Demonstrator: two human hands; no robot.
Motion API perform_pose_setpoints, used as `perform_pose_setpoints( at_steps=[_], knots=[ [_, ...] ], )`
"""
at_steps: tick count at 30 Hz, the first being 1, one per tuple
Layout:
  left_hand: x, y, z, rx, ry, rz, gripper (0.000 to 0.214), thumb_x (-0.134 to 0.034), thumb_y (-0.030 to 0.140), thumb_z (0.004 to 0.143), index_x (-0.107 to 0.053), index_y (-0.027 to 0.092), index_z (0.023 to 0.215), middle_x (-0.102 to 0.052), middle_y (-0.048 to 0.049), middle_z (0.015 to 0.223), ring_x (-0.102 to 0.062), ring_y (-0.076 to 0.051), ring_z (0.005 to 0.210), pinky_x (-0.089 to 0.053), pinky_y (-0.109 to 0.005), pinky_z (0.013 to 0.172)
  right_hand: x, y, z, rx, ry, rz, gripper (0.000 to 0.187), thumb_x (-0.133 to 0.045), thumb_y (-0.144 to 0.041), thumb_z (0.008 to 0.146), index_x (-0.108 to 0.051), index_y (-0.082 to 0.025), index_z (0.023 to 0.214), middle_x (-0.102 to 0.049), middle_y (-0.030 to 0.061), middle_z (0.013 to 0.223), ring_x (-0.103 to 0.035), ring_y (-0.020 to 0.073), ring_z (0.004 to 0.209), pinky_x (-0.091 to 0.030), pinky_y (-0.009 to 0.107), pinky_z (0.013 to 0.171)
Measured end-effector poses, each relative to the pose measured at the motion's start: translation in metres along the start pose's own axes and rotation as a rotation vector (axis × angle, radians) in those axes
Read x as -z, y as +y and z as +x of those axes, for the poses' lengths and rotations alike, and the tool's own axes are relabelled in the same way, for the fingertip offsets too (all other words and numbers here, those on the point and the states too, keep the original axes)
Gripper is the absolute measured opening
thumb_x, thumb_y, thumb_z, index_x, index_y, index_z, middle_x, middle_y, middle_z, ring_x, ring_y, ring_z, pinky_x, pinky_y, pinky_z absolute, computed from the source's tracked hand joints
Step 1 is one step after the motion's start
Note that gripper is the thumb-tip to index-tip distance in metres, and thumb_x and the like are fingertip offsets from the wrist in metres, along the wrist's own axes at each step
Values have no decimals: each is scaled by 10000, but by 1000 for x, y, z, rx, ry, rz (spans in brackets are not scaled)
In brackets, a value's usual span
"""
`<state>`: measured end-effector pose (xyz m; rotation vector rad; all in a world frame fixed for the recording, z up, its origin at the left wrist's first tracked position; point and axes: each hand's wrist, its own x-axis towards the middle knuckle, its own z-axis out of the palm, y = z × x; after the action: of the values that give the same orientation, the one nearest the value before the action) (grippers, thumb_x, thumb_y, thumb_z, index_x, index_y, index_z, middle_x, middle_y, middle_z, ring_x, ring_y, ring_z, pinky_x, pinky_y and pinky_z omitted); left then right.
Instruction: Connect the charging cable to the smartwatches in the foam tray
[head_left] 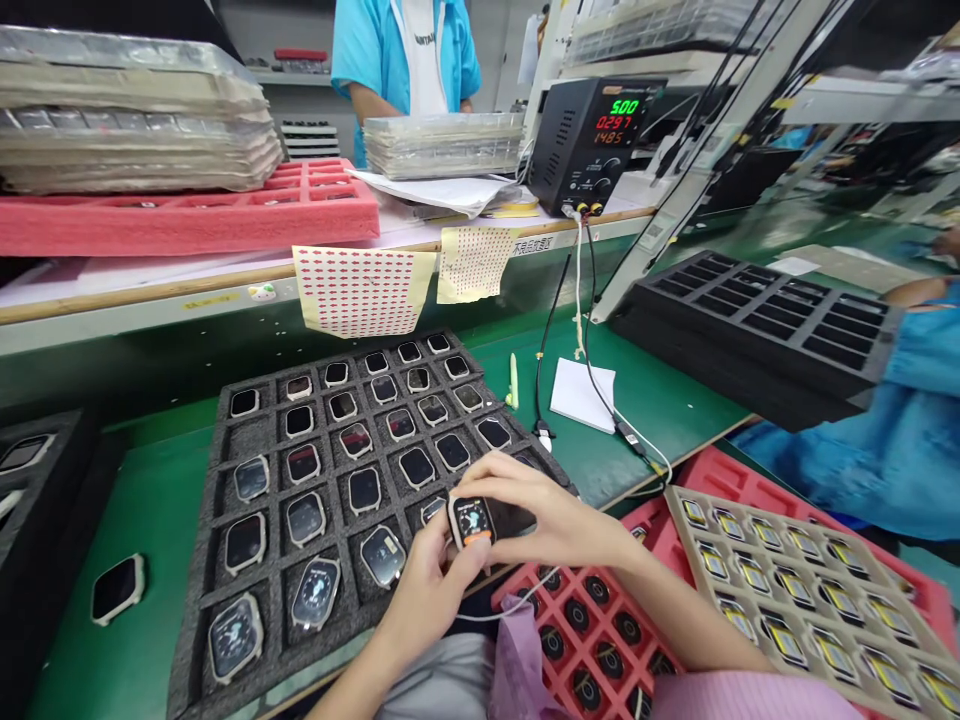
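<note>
A smartwatch case (471,516) without a strap, its screen lit with a watch face and an orange patch at the lower edge, is held between both hands. My left hand (429,580) grips it from the left and below, thumb near the orange patch. From the right, the fingers and thumb of my right hand (551,515) close around its upper and lower edges. Under and beyond the hands lies a dark grey foam tray (251,440) holding rows of watch cases. Some screens there are lit, such as the front-left watch (235,638); most are dark.
A lone watch (118,588) lies left of the tray. Red (555,610) and beige trays (686,540) of parts are at lower right, with a white cable (510,612) nearby. A power supply (585,145) stands on the shelf. Co-workers in blue are opposite and at right.
</note>
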<state>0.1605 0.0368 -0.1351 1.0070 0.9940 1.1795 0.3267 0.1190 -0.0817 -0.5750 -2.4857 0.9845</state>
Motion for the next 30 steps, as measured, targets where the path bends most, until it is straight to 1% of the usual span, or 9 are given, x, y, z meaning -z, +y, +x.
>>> perform_pose_setpoints(
  at_steps=[2, 4, 8, 11, 15, 21, 25, 28, 30],
  knots=[
    [0, -3, 4, 28, 33, -51, 348, -604, 444, 797, -622, 139, 963, -612, -27, 734, -526, -134, 617, -443, -228, 607, 7, 10, -3, -27, 55, 14, 477, -744, -317, 769, -562, -185, 1190, -514, 90, 1096, -510, 223, 1036, -422, 369, 915],
    [1, -5, 7, 87, 106, -126, 352, -587, 484, 800, -605, 145, 895, -500, 49, 563, -378, -68, 441, -376, -188, 509, 10, 18, -6, -81, 77, -50, 476, -749, -313, 764, -566, -183, 1184, -509, 85, 1078, -505, 227, 1028, -410, 376, 917],
    [1, -6, 7, 150, 148, -187, 358, -608, 484, 792, -591, 151, 921, -327, 122, 459, -191, -35, 373, -307, -161, 467, 11, 22, -12, -111, -101, -238, 451, -679, -295, 825, -529, -190, 1238, -507, 108, 1177, -469, 246, 1069, -372, 406, 935],
    [1, -6, 5, 123, 100, -110, 366, -604, 474, 802, -591, 147, 965, -383, 102, 496, -200, -39, 391, -293, -165, 456, 25, 17, -17, -93, -198, -298, 436, -605, -223, 875, -475, -199, 1291, -495, 104, 1259, -448, 240, 1119, -338, 410, 964],
    [0, -6, 5, 106, 45, -49, 334, -614, 453, 796, -601, 152, 940, -507, 46, 614, -285, -50, 421, -284, -175, 432, 47, 19, -20, -170, -297, -370, 305, -605, -114, 842, -576, -193, 1136, -597, 65, 1128, -492, 235, 1049, -359, 398, 933],
    [-2, -6, 7, 82, -23, -18, 277, -597, 389, 828, -596, 155, 976, -573, 8, 718, -485, -95, 569, -418, -198, 577, 50, 30, -18, -187, -320, -495, 390, -687, -162, 804, -552, -164, 1169, -604, 97, 1116, -498, 263, 1034, -404, 414, 868],
    [1, -5, 8, 55, -68, -21, 305, -617, 383, 812, -601, 155, 1014, -621, -43, 850, -575, -162, 778, -457, -244, 713, 51, 36, -25, -76, -184, -331, 340, -655, -304, 857, -579, -150, 1150, -600, 112, 1106, -511, 244, 1022, -418, 412, 890],
    [4, -7, 8, 63, -128, 8, 359, -643, 363, 790, -590, 158, 1080, -631, -53, 906, -572, -155, 742, -456, -251, 696, 41, 28, -24, 26, 21, -153, 395, -671, -336, 847, -565, -152, 1181, -599, 120, 1105, -515, 239, 1035, -417, 425, 919],
    [6, -11, 7, 79, -161, 28, 431, -652, 340, 784, -551, 168, 1167, -628, -43, 912, -550, -127, 659, -451, -241, 644, 27, 19, -18, 116, 49, -102, 415, -675, -317, 849, -545, -153, 1208, -592, 128, 1134, -506, 243, 1057, -406, 439, 935]
  ],
)
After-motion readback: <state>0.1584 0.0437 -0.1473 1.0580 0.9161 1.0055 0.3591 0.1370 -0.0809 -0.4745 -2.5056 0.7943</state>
